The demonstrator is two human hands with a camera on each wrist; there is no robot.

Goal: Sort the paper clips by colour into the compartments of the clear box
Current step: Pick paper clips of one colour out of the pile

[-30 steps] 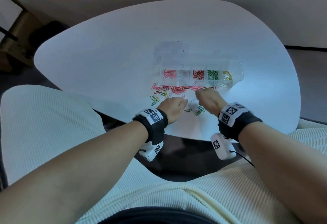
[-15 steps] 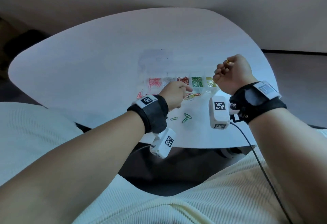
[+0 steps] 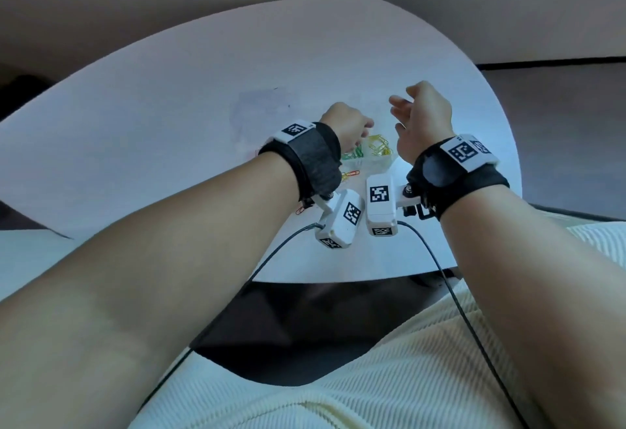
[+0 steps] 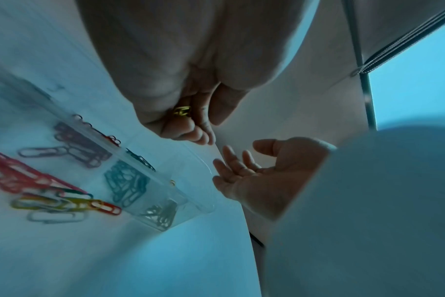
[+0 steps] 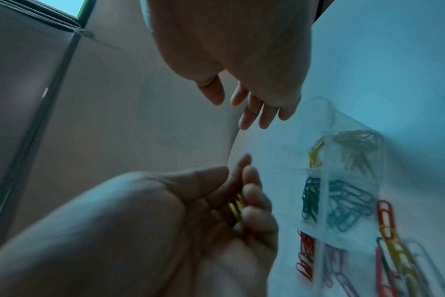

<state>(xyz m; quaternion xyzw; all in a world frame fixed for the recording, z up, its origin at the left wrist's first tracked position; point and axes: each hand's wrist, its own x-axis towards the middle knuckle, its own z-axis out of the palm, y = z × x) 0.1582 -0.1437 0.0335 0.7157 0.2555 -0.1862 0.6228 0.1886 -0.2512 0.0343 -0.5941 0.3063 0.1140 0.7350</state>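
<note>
We see the yellow paper clip [image 4: 182,111] cupped in the curled fingers of the left hand [image 3: 345,127], which is raised above the right end of the clear box [image 4: 191,199]; in the right wrist view the same clip [image 5: 235,209] lies between the thumb and the bent fingertips; whether it is one clip or two we cannot tell, for it is small and blurred. The box lies on the white table [image 3: 169,123], and we count four compartments with clips in the left wrist view; from its open end inward they hold pale yellowish clips [image 4: 161,217], green clips [image 4: 126,182], dark red clips [image 4: 81,144], and a faint greyish lot too blurred to count. Beside the box, loose on the table, lies a pile of clips [image 4: 53,199]; we make out a bunch of red ones, one yellow, one orange, one green and one white, though they overlap and the count is unsure. The right hand [image 3: 420,120] hangs just beside the left one, apart from it, palm turned inward, fingers [image 4: 231,160] spread and relaxed, holding nothing. Each wrist bears one black strap [image 3: 311,160] and one white camera block [image 3: 381,205] with printed square markers; two dark cables [image 3: 450,293] run back towards the cream ribbed cloth [image 3: 372,377] on our lap.
</note>
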